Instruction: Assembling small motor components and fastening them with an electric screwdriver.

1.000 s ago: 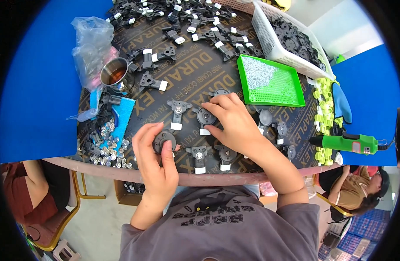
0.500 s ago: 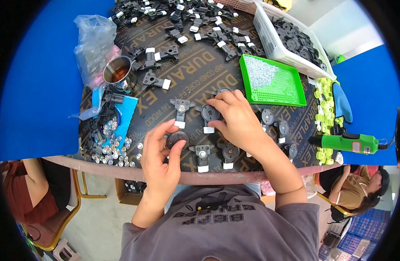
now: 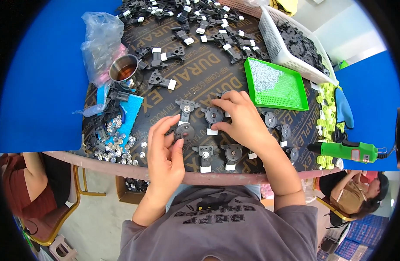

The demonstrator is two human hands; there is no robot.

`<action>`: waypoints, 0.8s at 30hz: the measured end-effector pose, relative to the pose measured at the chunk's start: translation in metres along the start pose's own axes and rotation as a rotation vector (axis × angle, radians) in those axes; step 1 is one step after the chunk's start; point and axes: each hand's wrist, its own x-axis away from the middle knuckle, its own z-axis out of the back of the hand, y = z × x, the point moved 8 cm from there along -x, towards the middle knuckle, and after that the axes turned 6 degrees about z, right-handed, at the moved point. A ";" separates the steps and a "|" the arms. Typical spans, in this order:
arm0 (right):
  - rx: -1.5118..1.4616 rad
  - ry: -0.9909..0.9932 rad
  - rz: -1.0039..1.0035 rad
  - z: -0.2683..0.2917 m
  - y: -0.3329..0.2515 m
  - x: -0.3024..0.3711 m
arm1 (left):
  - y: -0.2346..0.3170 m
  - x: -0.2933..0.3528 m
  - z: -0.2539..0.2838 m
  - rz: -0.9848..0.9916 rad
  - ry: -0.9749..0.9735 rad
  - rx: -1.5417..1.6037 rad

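Observation:
A round black plastic disc [image 3: 184, 133] with small holes is pinched between the fingers and thumb of my left hand [image 3: 165, 150]. Just beyond it lies a black bracket [image 3: 187, 108] with a white end and a metal piece in its centre. My right hand [image 3: 242, 122] has its thumb and fingers at the edge of another disc [image 3: 214, 115], which sits on a white-ended bracket. Nearer me are a bracket without a disc [image 3: 205, 156] and one topped by a disc [image 3: 231, 153]. More disc-topped brackets [image 3: 285, 131] stand right of my right forearm, which partly covers some.
Small metal pieces [image 3: 117, 148] and a blue foam sheet [image 3: 132, 106] are at the left, below a metal cup [image 3: 125, 71]. A green tray [image 3: 298, 85] holds tiny pale parts. Behind it stands a white basket [image 3: 274, 41] of discs. A green power screwdriver [image 3: 345, 151] lies right.
My left hand has raised its disc slightly, away from me and to the right, nearer the bracket. My right hand stays at the other disc. The whole view has shifted a little.

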 end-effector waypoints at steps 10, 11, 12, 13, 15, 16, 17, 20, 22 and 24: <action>-0.648 0.051 0.059 0.010 -0.043 0.003 | 0.008 0.003 0.000 -0.001 0.031 0.209; -0.676 0.061 0.085 0.011 -0.045 0.005 | 0.004 0.003 0.002 -0.003 0.036 0.209; -0.687 0.083 0.097 0.013 -0.049 0.009 | -0.005 0.003 0.003 0.033 0.000 0.246; -0.636 0.098 0.200 0.019 -0.059 0.012 | -0.010 0.001 0.003 0.069 -0.036 0.283; -0.580 0.040 0.344 0.022 -0.076 0.020 | -0.024 0.003 0.000 0.257 -0.176 0.532; -0.573 0.071 0.419 0.024 -0.082 0.019 | -0.036 0.007 -0.002 0.376 -0.238 0.669; -0.564 0.102 0.493 0.026 -0.087 0.018 | -0.038 0.011 -0.008 0.434 -0.299 0.825; -0.591 0.107 0.577 0.021 -0.090 0.021 | -0.038 0.021 -0.020 0.585 -0.339 0.967; -0.615 0.161 0.565 0.022 -0.093 0.021 | -0.030 0.022 -0.027 0.564 -0.407 1.047; -0.623 0.147 0.406 0.027 -0.088 0.012 | -0.022 0.016 -0.020 0.465 -0.273 0.808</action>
